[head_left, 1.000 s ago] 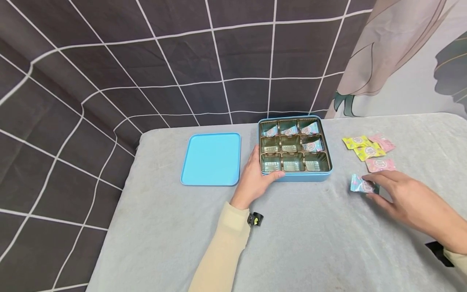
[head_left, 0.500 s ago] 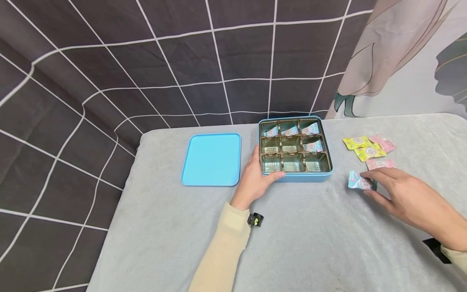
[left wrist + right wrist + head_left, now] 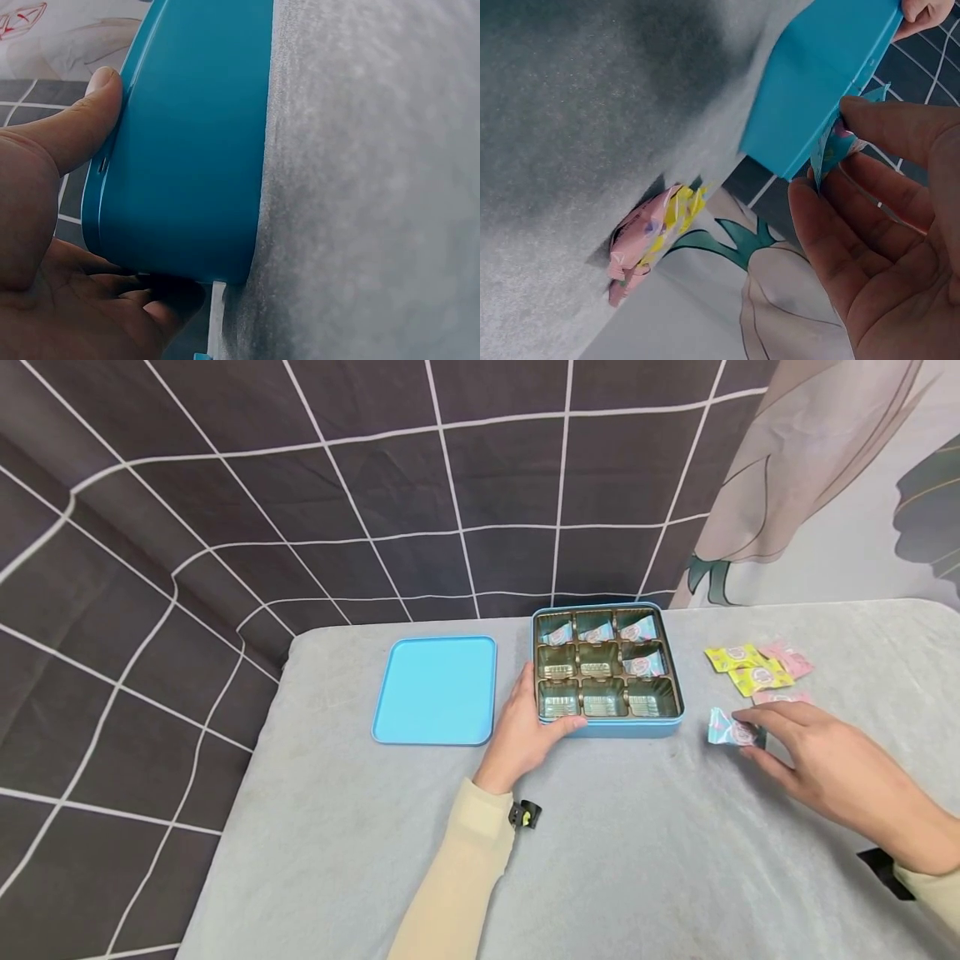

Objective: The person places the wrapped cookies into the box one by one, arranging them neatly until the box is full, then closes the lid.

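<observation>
A blue tin (image 3: 633, 727) with a gold divided tray stands on the cloth. Blue wrapped candies lie in its back row and in the middle row's right compartment; the front row is bare. My left hand (image 3: 521, 731) grips the tin's front left corner, thumb on the front rim and fingers along the left side. In the left wrist view the thumb (image 3: 86, 124) presses the rim of the tin (image 3: 187, 142). My right hand (image 3: 832, 760) pinches a blue wrapped candy (image 3: 727, 729) between thumb and fingers, right of the tin. The right wrist view shows this candy (image 3: 834, 146) held at its edges.
A blue lid (image 3: 435, 691) lies left of the tin. Yellow candies (image 3: 761, 677) and pink candies (image 3: 789, 658) lie in a loose group behind my right hand, one pink candy partly hidden. A dark gridded curtain (image 3: 495, 468) hangs behind the grey cloth (image 3: 337, 827).
My right hand has moved slightly left and away from me, carrying the blue candy toward the tin. The left hand stays on the tin.
</observation>
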Demonstrator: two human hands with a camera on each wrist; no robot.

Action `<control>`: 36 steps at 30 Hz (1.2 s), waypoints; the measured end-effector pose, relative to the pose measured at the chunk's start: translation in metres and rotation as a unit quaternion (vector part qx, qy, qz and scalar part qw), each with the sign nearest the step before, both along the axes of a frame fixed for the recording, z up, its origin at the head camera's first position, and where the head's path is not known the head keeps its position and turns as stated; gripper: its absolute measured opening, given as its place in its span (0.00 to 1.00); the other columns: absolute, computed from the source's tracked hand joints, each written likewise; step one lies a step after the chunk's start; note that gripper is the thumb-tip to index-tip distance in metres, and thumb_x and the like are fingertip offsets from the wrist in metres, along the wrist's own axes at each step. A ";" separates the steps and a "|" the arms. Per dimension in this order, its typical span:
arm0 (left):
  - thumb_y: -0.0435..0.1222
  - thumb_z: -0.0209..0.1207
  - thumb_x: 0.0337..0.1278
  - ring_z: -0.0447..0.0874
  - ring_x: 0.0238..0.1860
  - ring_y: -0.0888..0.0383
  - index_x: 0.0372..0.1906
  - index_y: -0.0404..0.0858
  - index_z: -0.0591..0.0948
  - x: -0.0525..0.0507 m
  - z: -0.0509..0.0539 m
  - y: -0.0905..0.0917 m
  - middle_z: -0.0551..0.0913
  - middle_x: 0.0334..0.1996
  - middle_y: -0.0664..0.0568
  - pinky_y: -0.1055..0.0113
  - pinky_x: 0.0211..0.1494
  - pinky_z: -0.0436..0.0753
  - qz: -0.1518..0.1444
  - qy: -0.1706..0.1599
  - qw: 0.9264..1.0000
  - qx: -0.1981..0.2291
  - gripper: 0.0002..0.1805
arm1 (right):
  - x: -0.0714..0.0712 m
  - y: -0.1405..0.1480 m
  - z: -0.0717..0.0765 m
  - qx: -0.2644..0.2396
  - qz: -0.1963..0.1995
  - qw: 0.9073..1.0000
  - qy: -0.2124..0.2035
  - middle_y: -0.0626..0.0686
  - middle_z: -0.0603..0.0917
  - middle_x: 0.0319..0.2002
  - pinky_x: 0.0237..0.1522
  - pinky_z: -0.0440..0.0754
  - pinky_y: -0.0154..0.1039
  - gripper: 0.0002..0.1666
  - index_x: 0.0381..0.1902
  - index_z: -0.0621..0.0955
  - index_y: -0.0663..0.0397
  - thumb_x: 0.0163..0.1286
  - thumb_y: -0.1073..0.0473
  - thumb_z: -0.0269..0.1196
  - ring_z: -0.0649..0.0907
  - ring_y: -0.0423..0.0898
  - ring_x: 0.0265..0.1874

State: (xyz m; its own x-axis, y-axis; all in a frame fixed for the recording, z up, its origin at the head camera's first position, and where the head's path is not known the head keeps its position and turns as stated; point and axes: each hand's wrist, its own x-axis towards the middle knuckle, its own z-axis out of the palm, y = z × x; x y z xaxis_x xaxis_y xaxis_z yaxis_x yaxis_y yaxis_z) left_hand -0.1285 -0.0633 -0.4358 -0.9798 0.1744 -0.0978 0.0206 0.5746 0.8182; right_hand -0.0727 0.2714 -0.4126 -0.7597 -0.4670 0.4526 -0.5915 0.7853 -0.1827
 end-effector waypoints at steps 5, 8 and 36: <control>0.53 0.72 0.53 0.50 0.78 0.50 0.81 0.35 0.47 0.000 0.000 0.001 0.51 0.80 0.42 0.55 0.77 0.58 -0.002 0.000 1.000 -0.002 0.62 | 0.000 -0.002 0.002 -0.008 -0.003 1.000 0.008 0.61 0.85 0.39 0.45 0.72 0.48 0.47 0.44 0.83 0.64 0.76 0.27 0.37 0.83 0.59 0.42; 0.54 0.72 0.53 0.50 0.78 0.50 0.81 0.35 0.47 0.000 -0.001 0.001 0.51 0.80 0.43 0.55 0.77 0.58 -0.001 -0.001 1.000 -0.004 0.62 | -0.001 -0.005 0.003 -0.013 -0.006 1.000 0.006 0.61 0.85 0.40 0.45 0.72 0.48 0.48 0.45 0.83 0.65 0.76 0.27 0.37 0.83 0.59 0.43; 0.53 0.72 0.53 0.51 0.78 0.48 0.81 0.34 0.47 -0.002 -0.003 0.000 0.51 0.79 0.41 0.54 0.76 0.59 -0.004 0.004 1.000 0.002 0.62 | -0.014 -0.037 0.013 -0.046 -0.015 0.999 -0.024 0.58 0.86 0.46 0.46 0.77 0.50 0.30 0.51 0.83 0.62 0.46 0.67 0.74 0.84 0.56 0.43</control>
State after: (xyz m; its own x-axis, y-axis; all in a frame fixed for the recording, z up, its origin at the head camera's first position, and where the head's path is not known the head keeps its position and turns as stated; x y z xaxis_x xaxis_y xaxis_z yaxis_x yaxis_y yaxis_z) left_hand -0.1306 -0.0631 -0.4384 -0.9790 0.1835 -0.0891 0.0324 0.5714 0.8201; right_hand -0.0864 0.2342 -0.3998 -0.7945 -0.4013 0.4557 -0.5565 0.7814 -0.2822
